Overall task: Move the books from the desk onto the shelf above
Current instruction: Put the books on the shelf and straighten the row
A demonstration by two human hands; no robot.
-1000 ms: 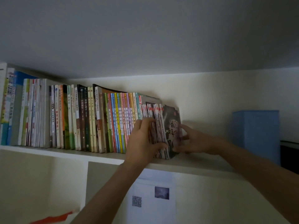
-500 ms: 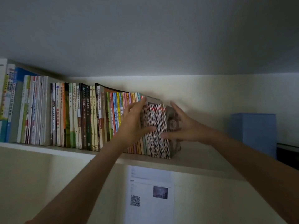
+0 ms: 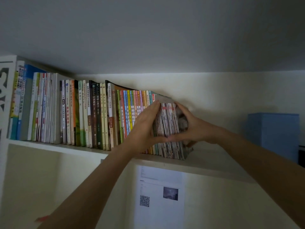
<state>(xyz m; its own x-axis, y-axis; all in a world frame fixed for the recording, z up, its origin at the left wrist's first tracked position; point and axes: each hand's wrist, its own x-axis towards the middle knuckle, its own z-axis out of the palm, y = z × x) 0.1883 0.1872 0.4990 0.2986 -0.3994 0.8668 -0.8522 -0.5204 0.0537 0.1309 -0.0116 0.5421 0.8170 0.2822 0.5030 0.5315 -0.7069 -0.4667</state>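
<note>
A long row of upright books (image 3: 92,113) fills the white shelf (image 3: 214,169) from the left. At the row's right end stands a batch of thin booklets (image 3: 170,123) with red and dark spines. My left hand (image 3: 143,126) presses flat on the batch's left side, thumb under the spines. My right hand (image 3: 193,124) cups the batch's right cover, thumb meeting the left thumb in front. Both hands squeeze the batch between them on the shelf board. The desk is out of view.
A blue box (image 3: 274,134) stands on the shelf to the right, with bare shelf between it and the booklets. A printed sheet with a QR code (image 3: 160,195) hangs on the wall below the shelf. The ceiling sits close above the book tops.
Both hands have slid up the batch of booklets and closed in on it from each side; the booklets stand more upright against the row.
</note>
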